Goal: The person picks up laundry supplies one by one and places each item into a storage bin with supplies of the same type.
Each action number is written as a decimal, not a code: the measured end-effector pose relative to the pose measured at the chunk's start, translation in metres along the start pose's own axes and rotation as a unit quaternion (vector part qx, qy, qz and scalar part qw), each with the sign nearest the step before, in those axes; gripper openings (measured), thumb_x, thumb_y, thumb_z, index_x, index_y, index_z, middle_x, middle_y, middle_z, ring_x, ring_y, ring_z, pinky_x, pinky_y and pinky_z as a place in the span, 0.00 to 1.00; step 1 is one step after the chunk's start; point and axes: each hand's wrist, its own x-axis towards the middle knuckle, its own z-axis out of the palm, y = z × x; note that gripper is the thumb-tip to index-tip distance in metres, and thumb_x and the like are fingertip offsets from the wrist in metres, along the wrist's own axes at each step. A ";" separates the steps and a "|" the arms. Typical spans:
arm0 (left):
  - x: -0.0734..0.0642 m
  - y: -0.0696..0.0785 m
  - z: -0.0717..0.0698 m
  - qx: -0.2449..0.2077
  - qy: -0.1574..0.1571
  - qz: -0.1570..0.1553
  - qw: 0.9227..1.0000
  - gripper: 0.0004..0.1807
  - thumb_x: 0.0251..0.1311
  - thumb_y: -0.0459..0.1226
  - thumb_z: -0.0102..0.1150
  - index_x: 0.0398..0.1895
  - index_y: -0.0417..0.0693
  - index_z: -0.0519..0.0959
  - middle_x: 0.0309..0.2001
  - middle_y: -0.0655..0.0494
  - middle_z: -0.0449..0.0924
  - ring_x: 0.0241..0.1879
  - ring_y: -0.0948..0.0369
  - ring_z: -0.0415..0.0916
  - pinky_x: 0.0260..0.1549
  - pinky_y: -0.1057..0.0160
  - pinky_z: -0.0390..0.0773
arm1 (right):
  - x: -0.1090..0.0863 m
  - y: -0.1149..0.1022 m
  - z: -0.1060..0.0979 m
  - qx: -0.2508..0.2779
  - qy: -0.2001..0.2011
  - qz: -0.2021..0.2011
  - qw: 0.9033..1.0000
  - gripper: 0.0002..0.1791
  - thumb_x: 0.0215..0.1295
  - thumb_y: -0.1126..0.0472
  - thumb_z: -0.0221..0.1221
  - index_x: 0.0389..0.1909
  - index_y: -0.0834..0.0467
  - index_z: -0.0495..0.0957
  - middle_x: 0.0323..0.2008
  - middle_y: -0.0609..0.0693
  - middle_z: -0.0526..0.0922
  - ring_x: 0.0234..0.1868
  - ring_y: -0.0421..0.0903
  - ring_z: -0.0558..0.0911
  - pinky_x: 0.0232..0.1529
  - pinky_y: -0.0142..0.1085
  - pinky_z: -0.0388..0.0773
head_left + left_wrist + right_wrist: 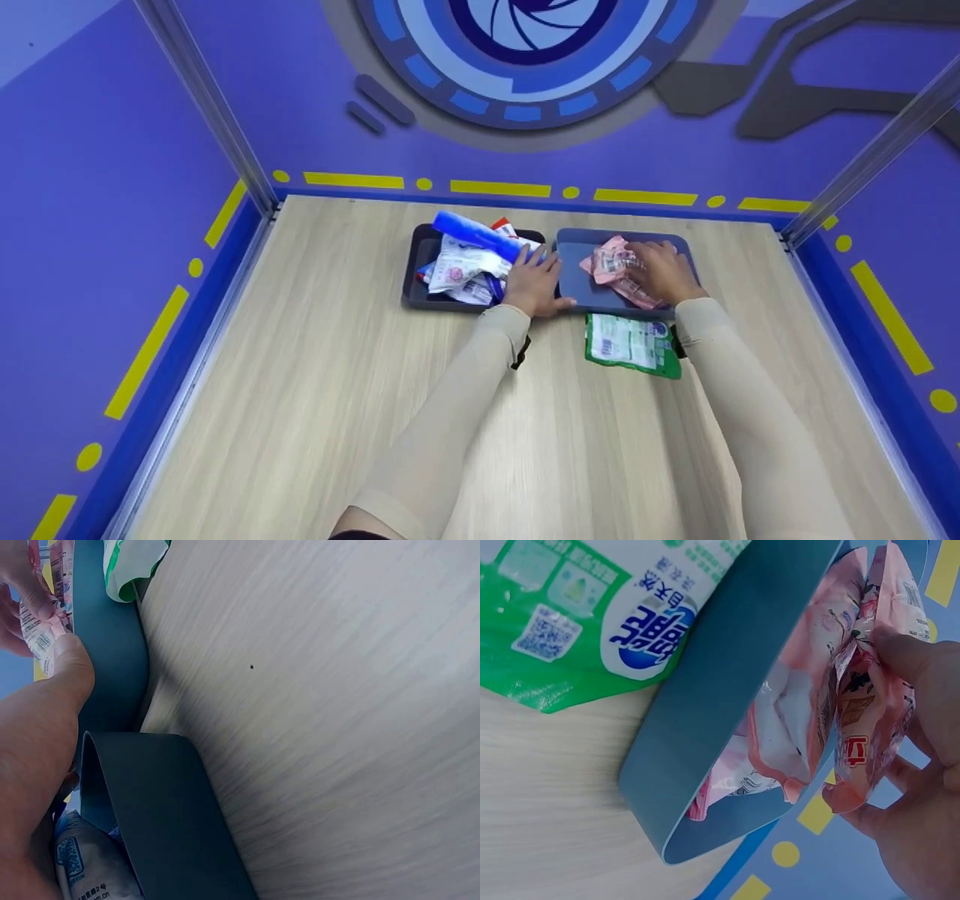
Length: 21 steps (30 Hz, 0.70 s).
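Observation:
At the right grey tray (568, 289), my right hand (664, 271) grips a pink printed packet (866, 712) between thumb and fingers. More pink packets (791, 720) lie in that tray beside it. My left hand (534, 283) is spread over the right end of the left dark tray (409, 281), its fingertips at the end of a bright blue stick-shaped item (472, 231). Under that item, white packets (457, 266) fill the left tray. In the left wrist view, the left thumb (71, 656) overlaps a pink packet near the right hand.
A green and white laundry detergent pouch (630, 345) lies flat on the wooden table (337, 375), right against the front of the right tray. Purple panels with yellow dashes (501, 188) wall in the table at the back and sides, with metal posts (225, 112) at the corners.

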 end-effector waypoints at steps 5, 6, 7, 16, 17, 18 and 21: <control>0.002 0.001 0.000 0.006 -0.006 0.000 1.000 0.53 0.63 0.75 0.40 0.83 0.55 0.54 0.83 0.60 0.48 0.82 0.56 0.36 0.79 0.49 0.29 | 0.000 0.002 0.002 0.002 0.001 0.004 1.000 0.28 0.74 0.58 0.61 0.72 0.58 0.70 0.69 0.63 0.73 0.68 0.68 0.66 0.68 0.75 0.55; 0.002 0.001 0.000 0.005 -0.006 0.000 1.000 0.53 0.64 0.75 0.41 0.83 0.55 0.53 0.83 0.60 0.48 0.82 0.56 0.36 0.79 0.49 0.29 | 0.000 0.003 0.003 0.001 0.003 0.002 1.000 0.27 0.74 0.59 0.61 0.72 0.59 0.71 0.68 0.64 0.73 0.67 0.68 0.67 0.67 0.75 0.57; 0.002 0.001 0.000 0.004 -0.006 0.000 1.000 0.53 0.64 0.75 0.41 0.83 0.55 0.54 0.83 0.60 0.48 0.82 0.56 0.36 0.79 0.49 0.29 | -0.001 0.004 0.004 -0.001 0.005 0.000 1.000 0.27 0.74 0.59 0.61 0.71 0.59 0.71 0.68 0.64 0.74 0.67 0.69 0.67 0.66 0.75 0.59; -0.001 0.001 -0.001 0.014 -0.001 0.000 1.000 0.53 0.64 0.76 0.39 0.83 0.54 0.54 0.83 0.60 0.49 0.82 0.56 0.37 0.79 0.49 0.31 | -0.004 0.011 0.007 -0.016 0.016 -0.030 0.999 0.27 0.75 0.58 0.60 0.72 0.60 0.70 0.70 0.67 0.71 0.70 0.74 0.65 0.68 0.74 0.57; 0.000 0.001 -0.001 0.014 -0.001 0.000 1.000 0.53 0.64 0.76 0.39 0.83 0.54 0.54 0.83 0.59 0.49 0.82 0.56 0.37 0.79 0.49 0.31 | -0.004 0.011 0.007 -0.016 0.013 -0.029 0.999 0.29 0.75 0.57 0.60 0.73 0.60 0.69 0.71 0.67 0.69 0.71 0.75 0.63 0.68 0.75 0.55; 0.000 0.001 0.000 0.013 -0.003 0.000 1.000 0.53 0.64 0.76 0.40 0.83 0.54 0.54 0.83 0.60 0.49 0.82 0.56 0.37 0.79 0.49 0.30 | -0.004 0.011 0.007 -0.016 0.010 -0.027 0.999 0.30 0.74 0.57 0.60 0.73 0.60 0.68 0.72 0.68 0.67 0.72 0.76 0.61 0.68 0.76 0.54; 0.001 0.000 0.000 0.009 -0.006 -0.002 1.000 0.53 0.64 0.75 0.41 0.83 0.54 0.54 0.83 0.59 0.49 0.82 0.56 0.37 0.79 0.49 0.30 | -0.005 0.011 0.007 -0.019 0.003 -0.022 1.000 0.32 0.74 0.55 0.60 0.75 0.59 0.66 0.74 0.69 0.64 0.73 0.75 0.58 0.69 0.75 0.53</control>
